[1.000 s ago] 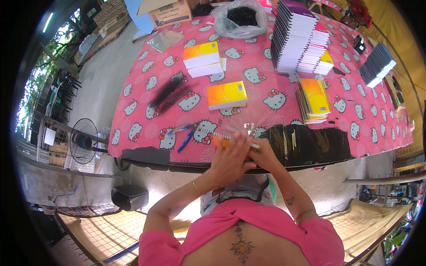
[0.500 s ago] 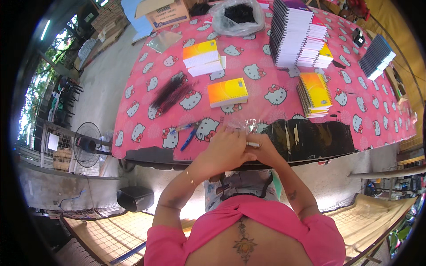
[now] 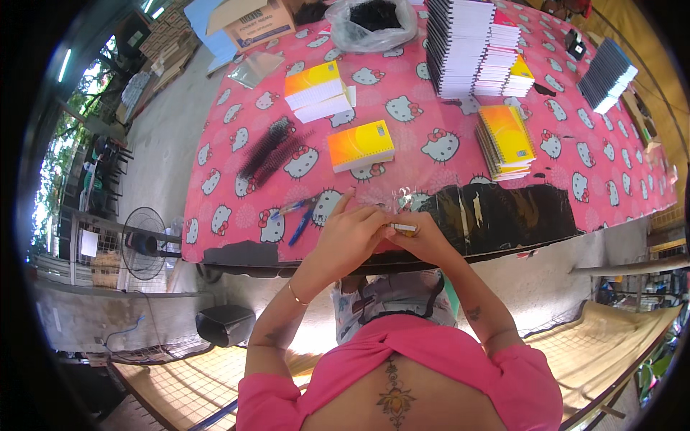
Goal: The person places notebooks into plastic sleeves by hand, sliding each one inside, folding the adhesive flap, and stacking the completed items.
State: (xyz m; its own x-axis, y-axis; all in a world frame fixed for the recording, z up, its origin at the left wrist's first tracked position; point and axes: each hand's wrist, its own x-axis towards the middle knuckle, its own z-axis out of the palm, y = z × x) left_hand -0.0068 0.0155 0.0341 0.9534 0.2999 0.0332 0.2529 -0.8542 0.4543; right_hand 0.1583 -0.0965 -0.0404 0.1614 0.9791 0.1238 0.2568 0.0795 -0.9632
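At the table's near edge, my right hand point(image 3: 425, 233) is closed around a small notebook point(image 3: 405, 228), of which only a white page edge and a bit of yellow show. My left hand point(image 3: 353, 231) is closed at the notebook's left end, its index finger raised and stretched forward; the fingertips working there are partly hidden. Just left of it lies a blue-handled tool point(image 3: 300, 225), seemingly pliers. Beyond my hands rests a stack of yellow-orange spiral notebooks point(image 3: 361, 146). Black binding coils point(image 3: 272, 153) lie to the left of that stack.
A pink patterned cloth covers the table point(image 3: 424, 176). Further stacks include yellow notebooks point(image 3: 507, 144), unbound yellow-covered pads point(image 3: 316, 90), tall spiral notebooks point(image 3: 460, 50) and dark-covered ones point(image 3: 607, 75). A bag of black coils point(image 3: 372, 21) and a cardboard box point(image 3: 259, 25) stand at the back.
My left hand has shifted slightly left, and its index finger now points forward. More of the small notebook shows between my hands. The view has shifted a little.
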